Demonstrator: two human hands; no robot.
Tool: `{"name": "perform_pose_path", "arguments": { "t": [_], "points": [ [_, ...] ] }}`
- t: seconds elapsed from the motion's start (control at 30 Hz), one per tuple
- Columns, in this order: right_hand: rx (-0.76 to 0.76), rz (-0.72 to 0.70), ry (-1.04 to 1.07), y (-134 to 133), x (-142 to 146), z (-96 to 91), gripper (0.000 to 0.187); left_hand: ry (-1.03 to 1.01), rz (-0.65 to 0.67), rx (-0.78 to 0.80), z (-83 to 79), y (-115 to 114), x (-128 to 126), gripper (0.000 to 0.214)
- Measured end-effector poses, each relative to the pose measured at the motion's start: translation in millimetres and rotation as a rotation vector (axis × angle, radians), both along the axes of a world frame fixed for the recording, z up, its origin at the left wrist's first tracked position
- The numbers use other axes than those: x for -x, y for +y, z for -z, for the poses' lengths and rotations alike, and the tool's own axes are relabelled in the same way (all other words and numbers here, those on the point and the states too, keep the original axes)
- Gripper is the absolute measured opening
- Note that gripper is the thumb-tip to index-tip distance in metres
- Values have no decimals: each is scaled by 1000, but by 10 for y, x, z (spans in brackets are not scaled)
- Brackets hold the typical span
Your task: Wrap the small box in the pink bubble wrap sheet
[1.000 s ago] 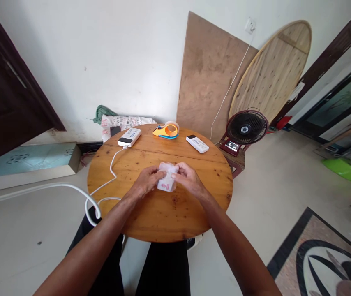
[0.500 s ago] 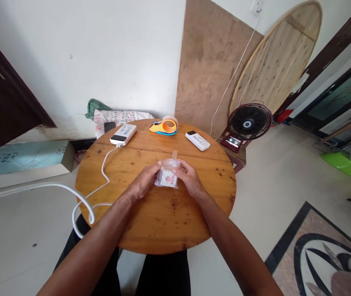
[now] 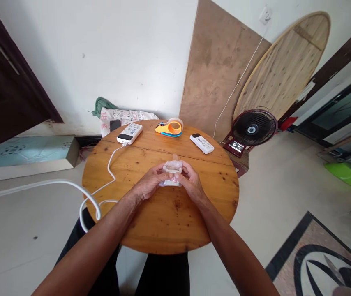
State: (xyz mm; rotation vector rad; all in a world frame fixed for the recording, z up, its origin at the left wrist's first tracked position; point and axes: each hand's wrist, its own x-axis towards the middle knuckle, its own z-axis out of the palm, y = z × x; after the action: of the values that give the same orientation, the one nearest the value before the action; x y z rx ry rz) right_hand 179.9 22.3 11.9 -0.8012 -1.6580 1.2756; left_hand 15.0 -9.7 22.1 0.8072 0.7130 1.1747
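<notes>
White wall [image 3: 116, 49] behind everything. Brown board [image 3: 215, 61] leans on it, pale rounded wooden panel [image 3: 283, 65] propped just right of that. Then my round wooden table [image 3: 175, 224], with a dark-red fan [image 3: 254, 127] beyond its right edge. My hands: left hand [image 3: 151, 181] and right hand [image 3: 190, 181] close together, both clamped on one wrapped packet, one from each side, thumbs over the near part. Far left on the table, a white device [image 3: 130, 133] with a white cable [image 3: 110, 164] plugged in; far middle, an orange-and-blue tape dispenser [image 3: 163, 130]; far right, a second white device [image 3: 202, 144], dark at one end. The wrapped packet [image 3: 173, 165] is between my hands, around mid-table (touching the wood or lifted, can't tell). Smallest: a clear strip [image 3: 175, 157] poking up past its far edge.
</notes>
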Motion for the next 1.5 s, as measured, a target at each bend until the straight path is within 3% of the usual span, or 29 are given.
{"name": "perform_pose_path", "arguments": {
  "t": [0.1, 0.33, 0.6, 1.5],
  "points": [
    [2, 66, -44, 21, -10, 57, 60, -9, -14, 5, -4, 1, -7, 49],
    [-97, 89, -124, -5, -22, 21, 40, -3, -45, 14, 9, -6, -11, 44],
    [-178, 161, -204, -28, -20, -35, 32, 8, -40, -4, 25, 2, -3, 42],
    [-323, 81, -198, -64, -24, -79, 21, 62, -92, 4, 7, -12, 5, 34]
  ]
}}
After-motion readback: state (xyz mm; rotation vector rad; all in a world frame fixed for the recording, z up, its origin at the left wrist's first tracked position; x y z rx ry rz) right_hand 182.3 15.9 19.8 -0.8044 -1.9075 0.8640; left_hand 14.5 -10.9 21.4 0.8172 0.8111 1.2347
